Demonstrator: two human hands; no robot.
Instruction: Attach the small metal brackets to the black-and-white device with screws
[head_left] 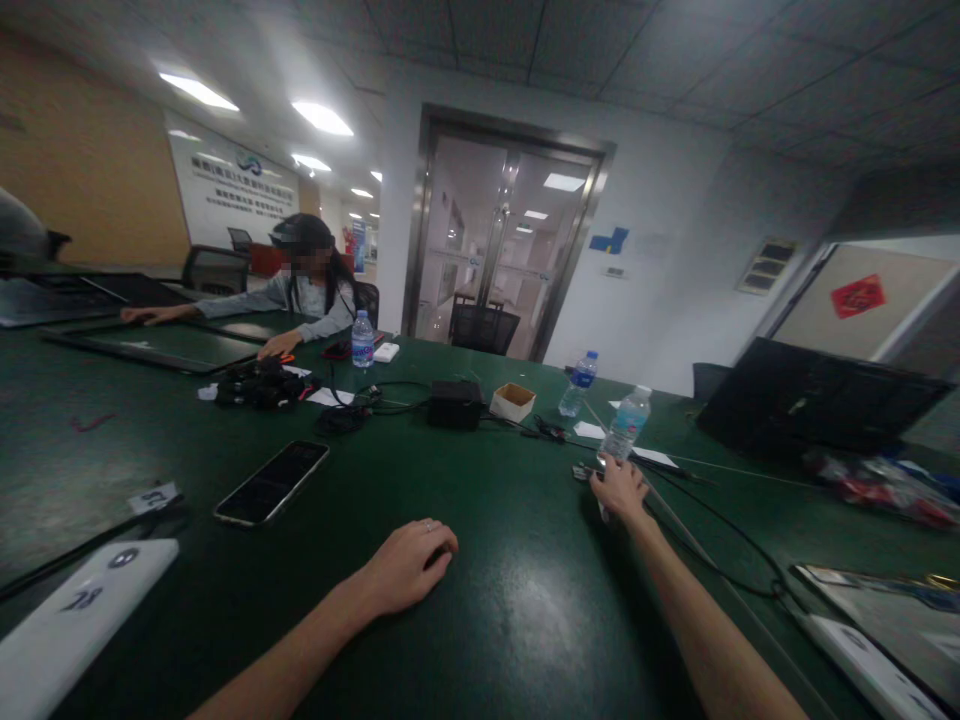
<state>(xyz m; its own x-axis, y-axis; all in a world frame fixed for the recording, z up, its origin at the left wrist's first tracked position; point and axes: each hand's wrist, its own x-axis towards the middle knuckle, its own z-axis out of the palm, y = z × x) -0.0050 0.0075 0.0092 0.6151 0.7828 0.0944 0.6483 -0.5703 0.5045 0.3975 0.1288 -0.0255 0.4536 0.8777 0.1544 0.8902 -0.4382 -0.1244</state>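
Observation:
My left hand (411, 565) rests on the dark green table (517, 590) with its fingers curled under in a loose fist, nothing visible in it; a ring shows on one finger. A black phone (271, 483) lies screen up to its left. My right hand (619, 488) reaches forward and wraps round the base of a clear water bottle (625, 424) with a white cap, standing upright. Black cables run past it on the right.
A person sits across the table at the left with hands on a dark panel (157, 345). A second bottle (579, 383), a third bottle (362, 339), a black box (454, 404), a small cardboard box (513, 401), a laptop (810, 400) and white devices (71, 625) lie around.

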